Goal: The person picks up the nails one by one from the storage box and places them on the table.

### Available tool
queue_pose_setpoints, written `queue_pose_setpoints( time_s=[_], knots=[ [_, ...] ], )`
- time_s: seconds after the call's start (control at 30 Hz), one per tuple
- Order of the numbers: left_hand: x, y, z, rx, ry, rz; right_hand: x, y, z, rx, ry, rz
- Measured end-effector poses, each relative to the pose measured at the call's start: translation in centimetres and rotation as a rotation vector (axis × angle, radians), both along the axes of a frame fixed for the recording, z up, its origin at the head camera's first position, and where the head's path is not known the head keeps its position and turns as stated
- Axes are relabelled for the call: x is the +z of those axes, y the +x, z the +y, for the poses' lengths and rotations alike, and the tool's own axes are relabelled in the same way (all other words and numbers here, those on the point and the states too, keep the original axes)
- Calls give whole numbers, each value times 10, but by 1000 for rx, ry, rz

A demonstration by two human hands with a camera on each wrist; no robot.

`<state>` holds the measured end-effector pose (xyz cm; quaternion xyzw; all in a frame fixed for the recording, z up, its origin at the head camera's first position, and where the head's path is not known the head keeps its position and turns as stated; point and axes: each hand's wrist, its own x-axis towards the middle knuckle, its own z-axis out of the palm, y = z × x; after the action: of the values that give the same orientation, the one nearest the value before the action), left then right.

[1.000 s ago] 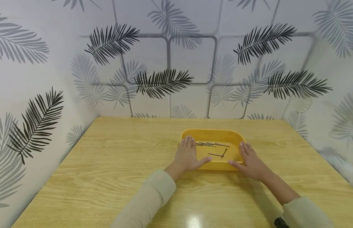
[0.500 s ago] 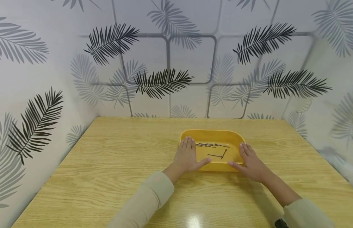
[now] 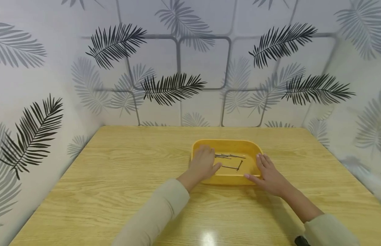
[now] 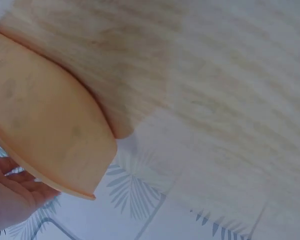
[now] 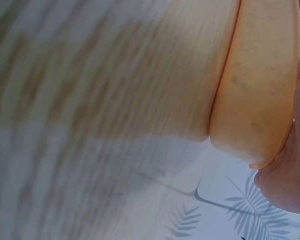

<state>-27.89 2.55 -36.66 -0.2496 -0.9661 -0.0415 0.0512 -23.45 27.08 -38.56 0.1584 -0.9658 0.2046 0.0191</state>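
A yellow plastic tray (image 3: 233, 180) sits on the wooden table with several thin dark metal nails (image 3: 230, 167) inside, one group behind and a pair lying at an angle in front. Over the tray's left end is my left hand (image 3: 202, 163), its fingers loosely bent and a little blurred, thumb pointing right. In the left wrist view those fingers (image 4: 22, 182) show just above the tray's rim, holding nothing visible. My right hand (image 3: 270, 176) rests on the right end of the tray, fingers extended along the side rim and thumb on the front rim.
The light wooden table (image 3: 116, 191) extends around the tray on all sides. Behind it stands a wall (image 3: 166, 61) papered with a leaf and rounded-square pattern. A dark object (image 3: 301, 241) shows at the bottom by the right sleeve.
My left hand has lifted off the left rim and shifted inward, its fingers bending over the tray. The right hand stays on its rim. The view has shifted slightly.
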Motion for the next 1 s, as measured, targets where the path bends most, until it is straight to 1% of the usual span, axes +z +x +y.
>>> queue_pose_setpoints(
  time_s=[0.07,0.1,0.2,0.3,0.37,0.5,0.63,0.73,0.9,1.0],
  knots=[
    [3,-4,5,-41,-59,73,-1,0,0,2,-9,0],
    [4,-6,8,-62,-82,99,-2,0,1,3,-10,2],
    [6,-11,17,-110,-141,96,-2,0,1,1,-14,3],
    [7,-15,25,-141,-205,82,-3,1,2,-5,-8,7],
    [6,-17,31,-151,-235,72,-3,1,2,-8,-7,10],
    [4,-23,38,-134,-258,48,-4,1,2,-7,-18,13],
    [1,-29,43,-97,-281,-3,-4,0,1,-6,-21,11],
    [-1,-31,45,-81,-304,-32,-4,0,0,-6,-19,6],
    [-5,-32,52,-79,-336,-26,-3,1,3,-12,-11,20],
    [-7,-31,54,-83,-357,-20,-3,2,3,-14,-10,23]
  ],
)
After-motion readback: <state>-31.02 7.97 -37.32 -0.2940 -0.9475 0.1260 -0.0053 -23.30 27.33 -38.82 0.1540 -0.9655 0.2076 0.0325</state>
